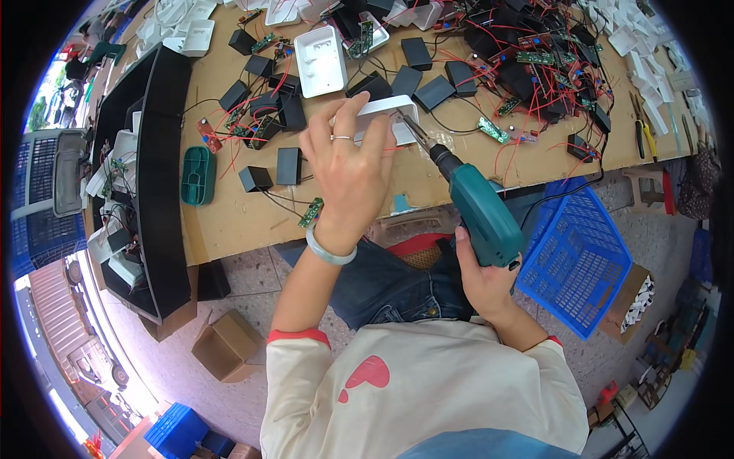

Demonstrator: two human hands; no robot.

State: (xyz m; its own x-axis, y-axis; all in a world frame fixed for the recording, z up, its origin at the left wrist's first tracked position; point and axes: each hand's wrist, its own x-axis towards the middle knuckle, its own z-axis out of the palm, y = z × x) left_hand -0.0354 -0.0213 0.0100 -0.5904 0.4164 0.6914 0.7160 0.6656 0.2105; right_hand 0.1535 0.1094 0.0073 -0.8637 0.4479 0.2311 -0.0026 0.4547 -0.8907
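Observation:
My left hand [344,157] is closed on a white plastic housing [378,115], its fingers over the near wall, at the table's front middle. My right hand [488,279] wraps the handle of a teal electric screwdriver [486,214]. The tool's long bit points up and left, and its tip reaches into the housing; whether it sits on a screw is too small to tell. Behind the left hand stands another white housing [320,61], open side up. Small black boxes [289,166] and a green circuit board [311,212] lie beside my left wrist.
A tangle of red wires, boards and black boxes [535,69] covers the far right of the table [252,222]. A long black bin [164,183] and a green tray [198,176] stand at left. Pliers [648,138] lie far right. A blue crate [575,256] sits below the table's right edge.

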